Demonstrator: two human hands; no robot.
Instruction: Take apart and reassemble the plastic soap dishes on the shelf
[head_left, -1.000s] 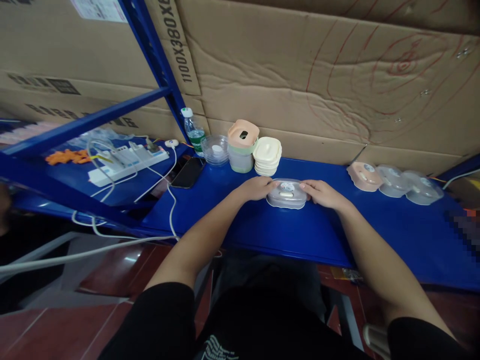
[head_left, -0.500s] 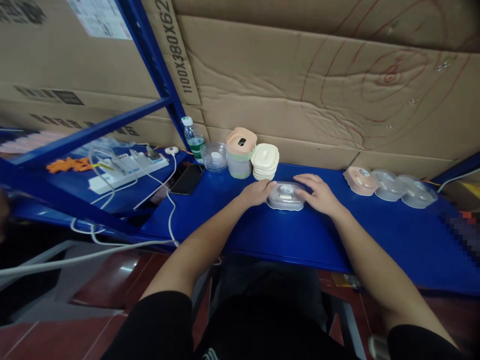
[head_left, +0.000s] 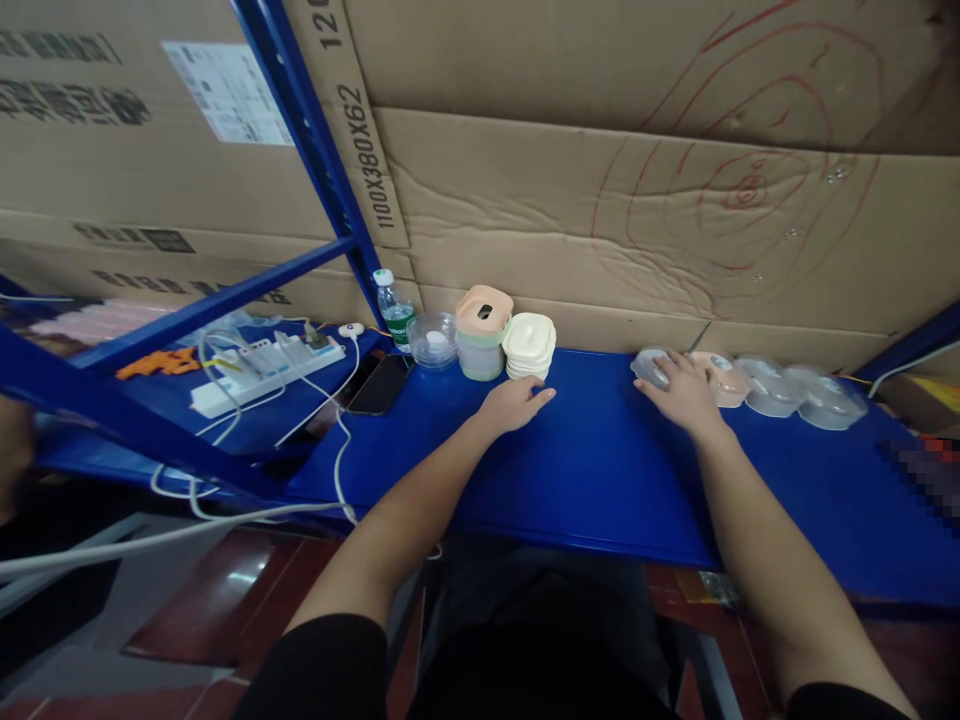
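My right hand (head_left: 682,395) grips a small food container (head_left: 649,366) with a clear lid, thumb at its near side and fingers over the top. The container is at the left end of a row at the back of the blue table, partly covered by my fingers. Just right of it stands a pink container (head_left: 726,380) with a clear lid. My left hand (head_left: 516,404) is open and holds nothing, its thumb apart from the fingers. It hovers or rests just in front of a stack of cream lids (head_left: 531,340); I cannot tell whether it touches them.
Two more clear-lidded containers (head_left: 771,388) continue the row rightward. Left of the cream lids are stacked pink and green pieces (head_left: 484,312), clear round lids (head_left: 433,342) and a water bottle (head_left: 395,315). A phone (head_left: 381,384), power strip (head_left: 266,372) and white cables lie left; cardboard (head_left: 510,200) stands behind.
My right hand has carried the clear-lidded container from the middle of the table to the row at the right. My left hand has let go of it and stays near the cream lids.
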